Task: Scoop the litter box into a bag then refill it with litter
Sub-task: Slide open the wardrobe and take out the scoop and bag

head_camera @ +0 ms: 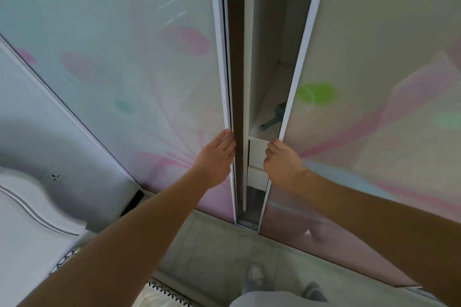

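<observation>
At the foot of a sliding-door wardrobe, both arms reach forward to the narrow upright gap between the left door (pixel 124 70) and the right door (pixel 374 70). The left hand (pixel 216 160) lies against the white frame of the left door, its fingers (pixel 225 141) nearly straight with the tips at the gap edge, pressing and not wrapped round anything. The right hand (pixel 282 166) grips the frame edge of the right door, its fingers (pixel 270 150) curled in toward the gap. The gap runs floor to top between the two hands; judged from this, widening it calls for a sideways pull, each hand outward. Inside, a shelf (pixel 268 97) carries a grey handled item (pixel 273 117), just above and beyond the right hand, which is the nearer; whether it is a scoop cannot be told. Litter box, bag and litter are not in view, so scooping appears not yet begun.
</observation>
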`<move>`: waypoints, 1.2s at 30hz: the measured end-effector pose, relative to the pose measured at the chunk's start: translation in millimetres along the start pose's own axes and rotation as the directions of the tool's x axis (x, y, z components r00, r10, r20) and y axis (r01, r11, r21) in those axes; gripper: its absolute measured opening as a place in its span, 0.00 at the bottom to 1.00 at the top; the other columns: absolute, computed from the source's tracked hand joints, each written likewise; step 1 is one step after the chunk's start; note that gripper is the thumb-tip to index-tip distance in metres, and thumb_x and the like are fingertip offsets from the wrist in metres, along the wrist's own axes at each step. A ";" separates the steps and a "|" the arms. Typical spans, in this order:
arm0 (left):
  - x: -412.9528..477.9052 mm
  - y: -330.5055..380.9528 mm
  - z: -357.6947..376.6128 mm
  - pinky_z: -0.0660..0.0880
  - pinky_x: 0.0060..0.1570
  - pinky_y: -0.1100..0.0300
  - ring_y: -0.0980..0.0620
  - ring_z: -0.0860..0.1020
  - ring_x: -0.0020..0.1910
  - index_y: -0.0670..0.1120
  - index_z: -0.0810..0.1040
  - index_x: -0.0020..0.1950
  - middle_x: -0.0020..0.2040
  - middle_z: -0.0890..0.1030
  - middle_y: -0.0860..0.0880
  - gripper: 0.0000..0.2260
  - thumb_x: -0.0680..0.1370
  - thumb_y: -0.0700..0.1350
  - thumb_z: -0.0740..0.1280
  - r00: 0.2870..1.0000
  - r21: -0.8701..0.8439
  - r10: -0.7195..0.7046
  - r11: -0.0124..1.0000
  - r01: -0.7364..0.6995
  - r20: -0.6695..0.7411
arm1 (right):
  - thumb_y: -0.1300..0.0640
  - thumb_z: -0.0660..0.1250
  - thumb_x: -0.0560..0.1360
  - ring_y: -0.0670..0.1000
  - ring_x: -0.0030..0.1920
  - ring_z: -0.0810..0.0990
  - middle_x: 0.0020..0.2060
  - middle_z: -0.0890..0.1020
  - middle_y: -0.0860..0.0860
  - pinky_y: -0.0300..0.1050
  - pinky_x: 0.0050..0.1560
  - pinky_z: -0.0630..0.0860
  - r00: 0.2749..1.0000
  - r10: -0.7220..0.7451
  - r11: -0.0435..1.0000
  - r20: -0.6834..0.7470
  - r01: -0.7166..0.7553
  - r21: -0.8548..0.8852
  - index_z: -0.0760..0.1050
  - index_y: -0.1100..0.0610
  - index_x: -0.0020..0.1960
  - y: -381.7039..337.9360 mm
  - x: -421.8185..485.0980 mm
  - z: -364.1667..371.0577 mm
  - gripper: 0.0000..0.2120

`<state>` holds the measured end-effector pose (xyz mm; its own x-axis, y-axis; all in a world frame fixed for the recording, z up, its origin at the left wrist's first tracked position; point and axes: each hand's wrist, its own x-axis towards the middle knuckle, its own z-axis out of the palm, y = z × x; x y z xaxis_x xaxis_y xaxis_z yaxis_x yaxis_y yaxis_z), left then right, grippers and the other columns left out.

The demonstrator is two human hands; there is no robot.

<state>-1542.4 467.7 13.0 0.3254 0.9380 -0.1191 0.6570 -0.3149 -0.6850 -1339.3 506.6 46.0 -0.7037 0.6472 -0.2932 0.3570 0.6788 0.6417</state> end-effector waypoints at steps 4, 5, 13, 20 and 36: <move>-1.8 -1.6 5.9 0.41 0.78 0.40 0.36 0.47 0.80 0.40 0.57 0.80 0.81 0.53 0.37 0.27 0.84 0.53 0.50 1.000 -0.040 0.000 0.999 0.000 -0.009 | 0.53 0.61 0.80 0.57 0.63 0.70 0.60 0.78 0.55 0.52 0.69 0.59 1.000 0.005 1.000 0.001 -0.005 0.003 0.77 0.59 0.62 1.9 -5.4 2.3 0.15; -1.3 -0.5 3.9 0.40 0.78 0.39 0.35 0.48 0.80 0.40 0.58 0.80 0.80 0.55 0.37 0.27 0.84 0.53 0.50 1.000 -0.043 0.000 0.999 -0.001 -0.017 | 0.53 0.61 0.80 0.57 0.63 0.70 0.60 0.78 0.54 0.52 0.69 0.59 1.000 0.012 1.000 0.010 -0.012 0.011 0.77 0.58 0.62 2.0 -5.6 2.6 0.15; 35.9 16.1 -13.9 0.45 0.79 0.43 0.38 0.64 0.75 0.40 0.65 0.76 0.74 0.69 0.38 0.25 0.84 0.53 0.52 0.993 -0.315 0.009 0.948 -0.045 -0.116 | 0.51 0.65 0.79 0.57 0.63 0.71 0.59 0.79 0.52 0.51 0.67 0.60 0.992 0.063 0.997 0.112 -0.068 0.042 0.77 0.54 0.63 2.8 10.8 -14.6 0.14; 90.4 35.7 -8.1 0.49 0.78 0.49 0.45 0.49 0.81 0.47 0.50 0.82 0.82 0.49 0.45 0.29 0.84 0.52 0.57 0.999 -0.697 0.018 0.717 0.019 0.046 | 0.54 0.64 0.80 0.59 0.70 0.67 0.64 0.77 0.56 0.53 0.75 0.53 0.995 0.036 0.999 0.090 -0.037 0.014 0.77 0.59 0.64 5.7 6.3 6.1 0.15; 117.6 70.3 30.8 0.44 0.80 0.50 0.49 0.46 0.81 0.52 0.47 0.82 0.82 0.50 0.48 0.33 0.81 0.47 0.62 0.993 -0.778 -0.100 0.629 0.017 -0.058 | 0.55 0.61 0.80 0.63 0.69 0.67 0.65 0.75 0.59 0.57 0.75 0.52 0.998 -0.060 0.994 0.019 0.061 -0.086 0.75 0.62 0.67 10.6 -0.2 17.8 0.18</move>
<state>-1478.9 560.3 -71.2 0.2974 0.9547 -0.0082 0.9474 -0.2940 0.1262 -1324.5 519.9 40.2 -0.7117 0.6122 -0.3445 0.2592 0.6847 0.6812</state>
